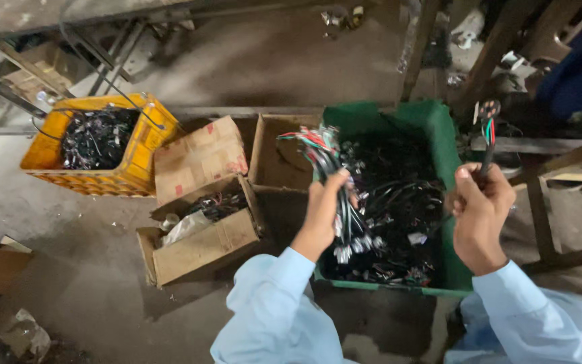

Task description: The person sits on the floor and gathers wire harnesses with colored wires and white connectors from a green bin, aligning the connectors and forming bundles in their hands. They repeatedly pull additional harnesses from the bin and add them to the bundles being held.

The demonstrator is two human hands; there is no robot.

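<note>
Black, rubbery cable fills the scene: the left hand [322, 212] is curled tight around a thick bundle of wire harnesses [335, 185], whose red, green and white leads fan out stiffly above the fist and whose pale plastic connectors dangle below it; the right hand [481, 212], fingers folded shut, pinches a single black cable [488, 145] upright, its frayed red and green strands topped by a small round connector; both hands hover over a green plastic crate [439, 135] with smooth walls, heaped with a tangled, glossy mass of similar cables; the bundle hangs above the crate's left edge and the single cable rises near its right edge; pale blue fabric sleeves cover both forearms. Just left of the crate sits an open brown cardboard box [274, 152], its flaps creased; further left a second, battered cardboard box [200, 246] holds wires and crumpled plastic film; a yellow latticed plastic crate [133, 172], also full of dark wiring, rests tilted near the dusty concrete floor's upper left corner.
</note>
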